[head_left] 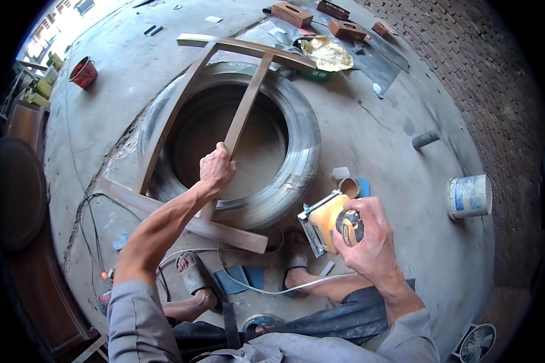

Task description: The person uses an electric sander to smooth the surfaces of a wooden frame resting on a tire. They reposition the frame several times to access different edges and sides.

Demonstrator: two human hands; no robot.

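A wooden frame (163,136) of long rails and crosspieces lies across a large tyre (306,136) on the floor. My left hand (217,167) is closed around the frame's inner rail, over the tyre's opening. Off to the right, my right hand (372,239) grips a yellow electric sander (325,221) by its dark rounded top. The sander is tilted in the air, its flat pad with metal clamps facing left, apart from the wood. The near crosspiece of the frame passes under my left forearm.
Blue sandpaper sheets (231,279) lie between my feet, with a pale cable (272,292) looping past. A white bucket (470,196) lies at the right, near a dark cylinder (426,139). A red bucket (83,73) stands far left; wooden boxes (292,14) sit at the back. Dark wooden furniture (39,266) lines the left.
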